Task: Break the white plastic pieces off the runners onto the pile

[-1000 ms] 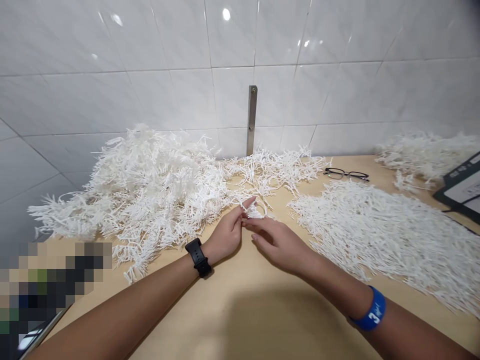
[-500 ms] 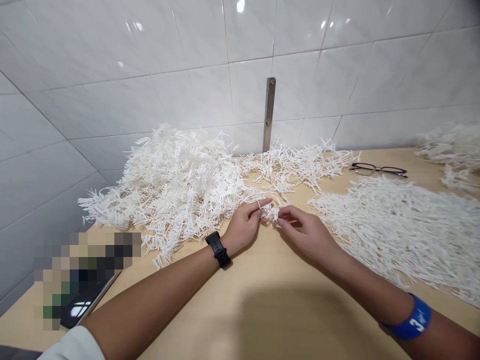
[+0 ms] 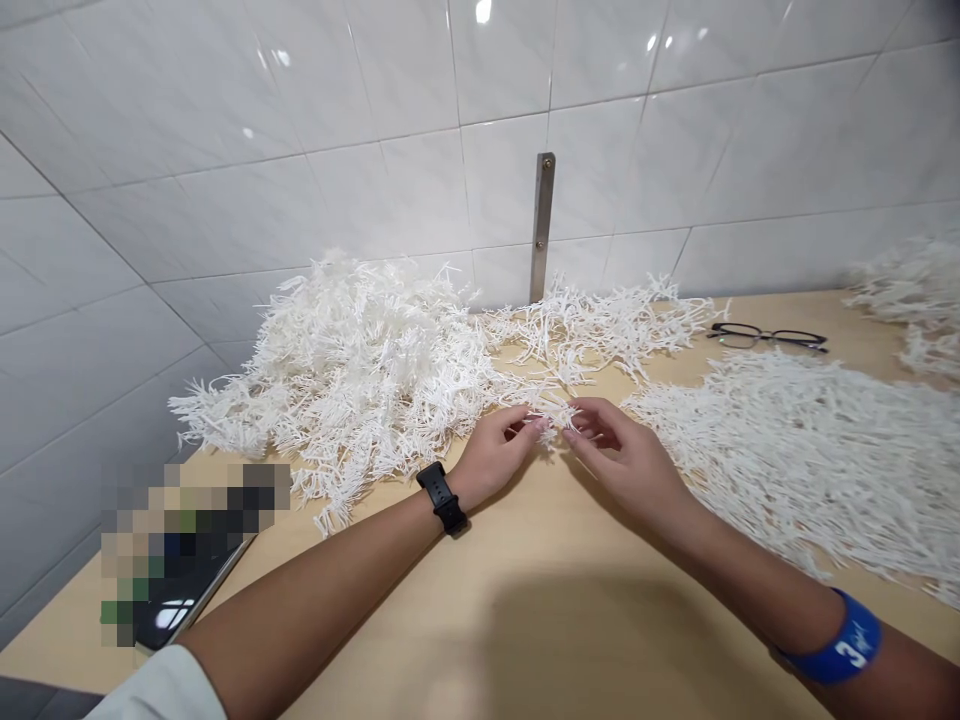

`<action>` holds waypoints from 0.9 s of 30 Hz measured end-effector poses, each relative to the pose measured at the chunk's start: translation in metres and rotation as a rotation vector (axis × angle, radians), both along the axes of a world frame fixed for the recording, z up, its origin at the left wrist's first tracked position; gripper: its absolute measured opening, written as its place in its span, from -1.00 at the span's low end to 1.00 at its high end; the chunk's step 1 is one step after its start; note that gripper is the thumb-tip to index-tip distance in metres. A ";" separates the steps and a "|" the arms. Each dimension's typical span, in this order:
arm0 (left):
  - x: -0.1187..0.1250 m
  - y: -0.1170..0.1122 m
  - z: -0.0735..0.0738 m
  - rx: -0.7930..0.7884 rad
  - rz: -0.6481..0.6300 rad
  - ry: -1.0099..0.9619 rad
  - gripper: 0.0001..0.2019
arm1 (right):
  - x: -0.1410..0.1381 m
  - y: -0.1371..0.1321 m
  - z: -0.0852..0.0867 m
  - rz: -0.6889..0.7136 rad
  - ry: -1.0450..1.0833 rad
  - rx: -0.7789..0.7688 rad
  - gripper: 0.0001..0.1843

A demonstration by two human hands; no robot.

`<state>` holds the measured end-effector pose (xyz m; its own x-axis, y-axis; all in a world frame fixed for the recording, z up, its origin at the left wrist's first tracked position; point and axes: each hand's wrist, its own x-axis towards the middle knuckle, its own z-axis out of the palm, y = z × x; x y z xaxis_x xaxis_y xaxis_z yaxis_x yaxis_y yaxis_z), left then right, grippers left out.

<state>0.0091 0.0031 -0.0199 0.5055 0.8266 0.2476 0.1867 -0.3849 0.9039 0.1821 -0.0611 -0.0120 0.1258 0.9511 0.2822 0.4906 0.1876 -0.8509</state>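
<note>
Between my fingertips, just above the table (image 3: 525, 600), is a small white branched strand piece (image 3: 553, 415). My left hand (image 3: 495, 455), with a black watch on its wrist, pinches it from the left between thumb and forefinger. From the right, my right hand (image 3: 634, 460) has thumb and fingertips closed in on the same piece; the exact grip is partly hidden. Behind and to the left rises a large tangled heap of white branched strands (image 3: 375, 370). A looser, thinner patch of white strands (image 3: 600, 325) lies directly beyond my hands.
To the right spreads a wide flat layer of white strands (image 3: 817, 460), with another white pile (image 3: 915, 300) behind it. Eyeglasses (image 3: 769, 337) lie near the wall. A phone (image 3: 169, 610), partly pixelated, rests at left. A metal bar (image 3: 541, 230) is fixed to the tiled wall (image 3: 375, 90).
My left forefinger, stretched out before, has curled in to meet the thumb on the strand piece. My right fingers have shifted slightly up and right. The whole view has moved a little.
</note>
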 end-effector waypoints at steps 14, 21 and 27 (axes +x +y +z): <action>0.001 -0.005 0.006 -0.001 -0.015 0.059 -0.68 | 0.002 -0.004 -0.001 0.194 -0.033 -0.088 -0.65; -0.001 -0.003 0.006 -0.023 -0.045 0.025 -0.61 | 0.003 -0.003 -0.001 0.265 -0.050 -0.105 -0.56; 0.000 -0.002 0.005 -0.068 0.003 -0.046 -0.61 | -0.003 -0.005 0.004 0.295 -0.019 -0.142 -0.58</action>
<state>0.0088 0.0013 -0.0148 0.4923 0.8436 0.2143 0.1451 -0.3223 0.9355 0.1796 -0.0663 -0.0085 -0.1649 0.9758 0.1434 0.4493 0.2038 -0.8698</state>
